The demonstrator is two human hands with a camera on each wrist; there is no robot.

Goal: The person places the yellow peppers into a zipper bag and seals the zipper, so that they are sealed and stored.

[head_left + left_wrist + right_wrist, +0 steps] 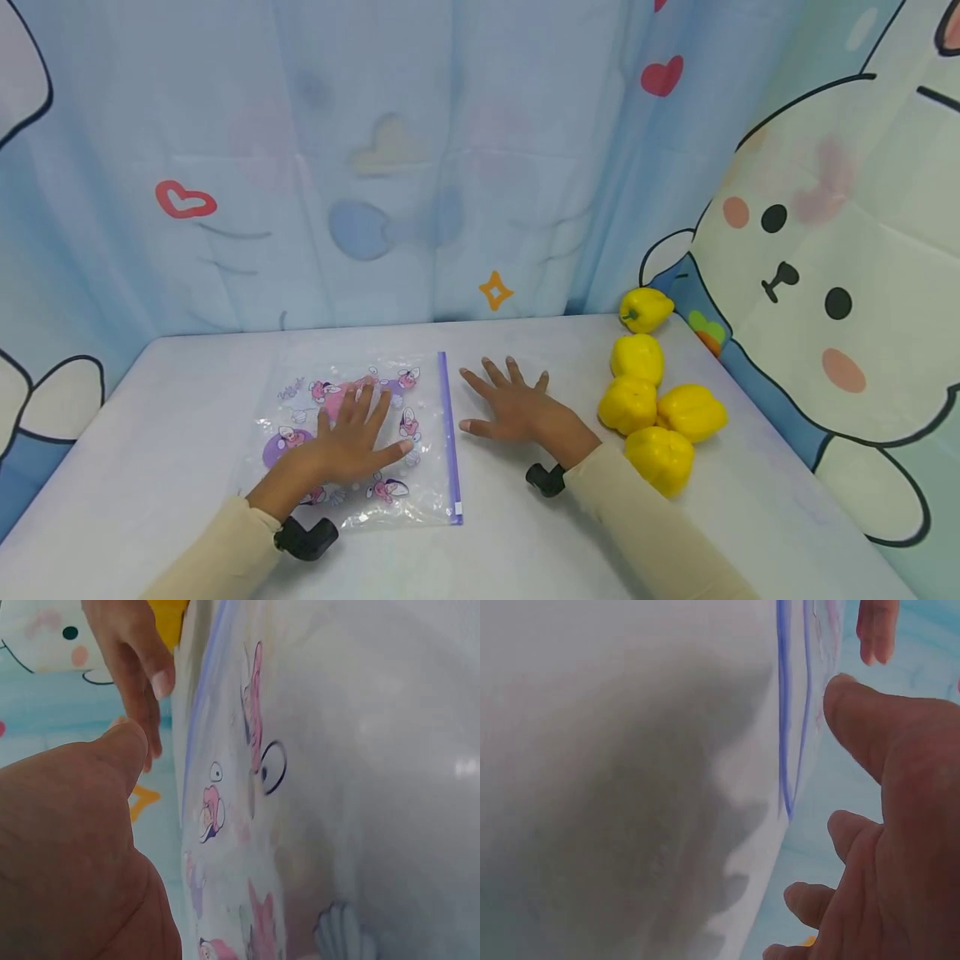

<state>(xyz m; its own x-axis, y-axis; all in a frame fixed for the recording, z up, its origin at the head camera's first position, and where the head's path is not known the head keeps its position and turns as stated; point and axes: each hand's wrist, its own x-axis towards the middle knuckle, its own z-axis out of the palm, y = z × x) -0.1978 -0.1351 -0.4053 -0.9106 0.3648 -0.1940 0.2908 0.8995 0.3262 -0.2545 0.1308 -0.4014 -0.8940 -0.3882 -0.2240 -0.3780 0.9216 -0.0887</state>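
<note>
A clear plastic zip bag (416, 500) with pink and purple cartoon prints lies flat on the white table, its purple zip strip (450, 433) along the right side. Over the bag my left hand (348, 442) is spread with straight fingers, holding nothing; whether it touches the plastic I cannot tell. My right hand (517, 408) hovers just right of the zip strip, fingers spread, and its shadow falls on the table in the right wrist view. To its right are several yellow bell peppers (628, 404), beyond the wrist and beside the forearm.
The white table (187, 400) carries the bag at centre left and the peppers near its right edge. One pepper (645, 310) sits at the far right corner. A blue curtain (375, 167) with cartoon prints hangs behind the table and along its sides.
</note>
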